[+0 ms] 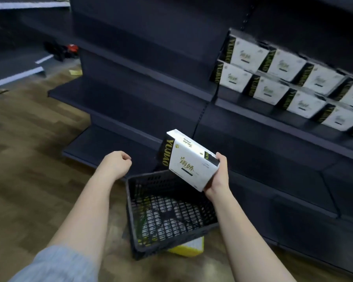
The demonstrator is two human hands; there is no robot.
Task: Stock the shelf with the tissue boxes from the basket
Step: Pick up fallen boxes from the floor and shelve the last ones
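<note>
My right hand (219, 178) grips a white tissue box (186, 159) with a black-and-gold side by its lower right end, holding it tilted above the far right corner of the black plastic basket (135, 237). The basket sits on the floor and shows no boxes inside. My left hand (116, 162) hovers left of the basket with its fingers curled and nothing in it. On the dark shelf (273, 119) at the upper right, several matching tissue boxes (271, 92) stand in two stacked rows.
Dark shelving (130, 94) to the left of the stocked section carries nothing. A yellow and white package (190, 248) lies on the wooden floor under the basket's near corner. A red and black object (66, 51) and small scraps lie on the floor at the far left.
</note>
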